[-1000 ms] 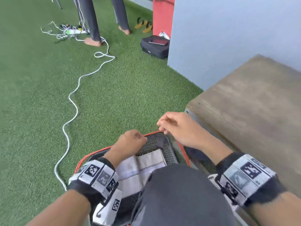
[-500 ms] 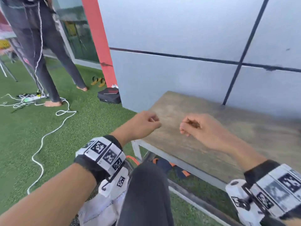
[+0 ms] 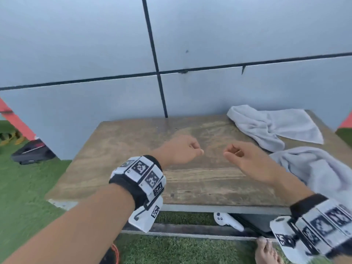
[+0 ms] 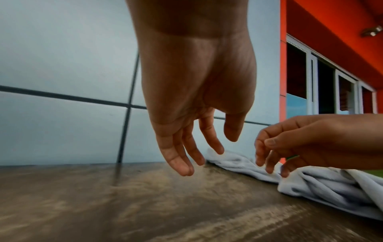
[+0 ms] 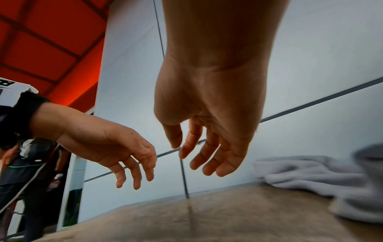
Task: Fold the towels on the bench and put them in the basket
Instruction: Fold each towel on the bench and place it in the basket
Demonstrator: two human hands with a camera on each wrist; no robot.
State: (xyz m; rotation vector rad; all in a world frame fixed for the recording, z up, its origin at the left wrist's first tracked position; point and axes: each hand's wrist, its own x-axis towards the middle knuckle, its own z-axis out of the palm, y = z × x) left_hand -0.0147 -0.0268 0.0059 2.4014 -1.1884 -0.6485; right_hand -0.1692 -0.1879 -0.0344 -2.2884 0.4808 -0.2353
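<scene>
Both hands hover above the weathered brown wooden desk (image 3: 133, 141), which stands against a pale grey panelled wall (image 3: 76, 44) crossed by dark seams. The left hand (image 3: 180, 150) hangs over the middle of the desk top with its fingers (image 4: 182, 157) loosely curled and pointing down, holding nothing and clear of the wood. The right hand (image 3: 245, 159) is just beside it, a small gap between the two, its fingers (image 5: 209, 157) likewise slack and lightly bent, empty and not touching any cloth. Two crumpled pale grey terry towels lie unfolded on the right part of the desk: the far towel (image 3: 274, 126) is bunched near the wall at the back right corner, and the near towel (image 3: 312, 168) is heaped at the right edge, partly behind the right forearm. In the left wrist view the right hand's fingertips hang close above the folds of a towel (image 4: 323, 183), though whether they touch it cannot be told. Each wrist wears a black band carrying white blocks printed with black square markers (image 3: 144, 172). Green artificial turf (image 3: 24, 178) covers the floor around the desk. A white handheld controller (image 3: 226, 221) lies on the turf under the desk's front edge, and a black flat case (image 3: 32, 151) sits on the turf to the left by the wall. The basket cannot be made out clearly.
</scene>
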